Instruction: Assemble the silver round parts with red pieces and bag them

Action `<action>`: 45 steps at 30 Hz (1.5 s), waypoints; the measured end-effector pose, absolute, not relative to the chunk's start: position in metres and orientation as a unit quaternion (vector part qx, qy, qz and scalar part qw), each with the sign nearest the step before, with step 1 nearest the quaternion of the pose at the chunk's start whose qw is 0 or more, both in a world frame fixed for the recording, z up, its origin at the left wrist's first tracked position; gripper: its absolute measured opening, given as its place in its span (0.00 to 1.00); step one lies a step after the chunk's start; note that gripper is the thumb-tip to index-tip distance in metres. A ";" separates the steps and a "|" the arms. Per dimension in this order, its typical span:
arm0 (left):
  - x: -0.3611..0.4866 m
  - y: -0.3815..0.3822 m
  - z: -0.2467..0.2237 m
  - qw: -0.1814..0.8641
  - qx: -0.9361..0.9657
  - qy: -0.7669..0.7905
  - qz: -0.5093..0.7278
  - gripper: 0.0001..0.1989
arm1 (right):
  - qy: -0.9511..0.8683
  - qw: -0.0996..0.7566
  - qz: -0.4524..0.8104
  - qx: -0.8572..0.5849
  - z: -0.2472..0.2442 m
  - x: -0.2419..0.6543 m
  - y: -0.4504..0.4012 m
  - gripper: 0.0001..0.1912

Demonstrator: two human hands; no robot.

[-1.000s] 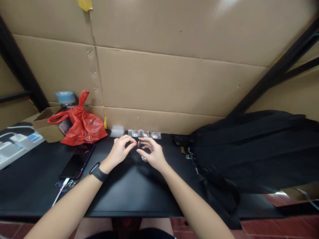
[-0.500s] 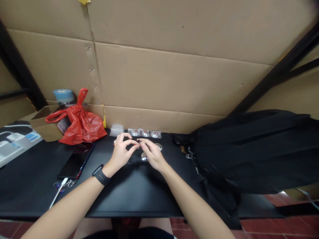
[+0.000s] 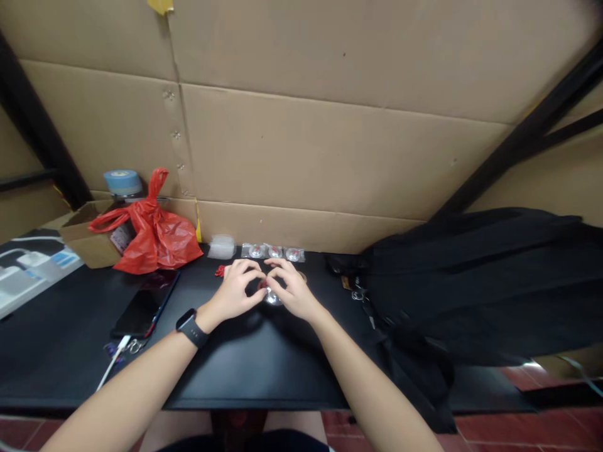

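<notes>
Over the black tabletop, my left hand (image 3: 239,287) and my right hand (image 3: 293,292) meet with curved fingers and thumbs around a shiny round metal disc (image 3: 272,297). The disc lies on the table, partly covered by my fingers. A small red piece (image 3: 262,284), perhaps cord, shows at the disc between my fingertips; the exact grip is hidden. Behind my right hand, the edge of another round disc (image 3: 303,276) peeks out. Beside my left hand is a little red cord bundle (image 3: 220,271). My left wrist wears a black watch (image 3: 191,328).
Along the cardboard wall lie clear plastic sleeves (image 3: 221,247) and bagged discs with red bits (image 3: 274,252). To the left are a red plastic bag (image 3: 164,238), a cardboard box (image 3: 89,242), a phone (image 3: 146,304) and a power strip (image 3: 40,273). A black backpack (image 3: 475,282) fills the right.
My hands have lowered slightly, bringing the small red piece from a raised pinch to the disc on the table. My left fingers have curled in, uncovering the red cord bundle.
</notes>
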State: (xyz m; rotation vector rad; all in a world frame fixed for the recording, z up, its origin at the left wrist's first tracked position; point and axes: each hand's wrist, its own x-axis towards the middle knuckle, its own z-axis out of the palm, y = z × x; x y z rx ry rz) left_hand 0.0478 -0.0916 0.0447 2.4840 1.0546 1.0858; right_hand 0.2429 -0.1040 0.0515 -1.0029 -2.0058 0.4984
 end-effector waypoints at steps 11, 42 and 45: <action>0.043 -0.082 0.040 0.105 0.836 0.448 0.298 0.09 | -0.840 0.193 0.153 -0.483 0.043 0.270 -0.090 0.07; 0.031 -0.068 0.041 0.124 0.838 0.426 0.317 0.14 | -0.575 0.460 0.560 -0.380 0.031 0.241 -0.090 0.27; 0.009 -0.054 0.040 0.035 0.821 0.502 0.269 0.17 | -0.592 0.459 0.532 -0.395 0.032 0.244 -0.089 0.27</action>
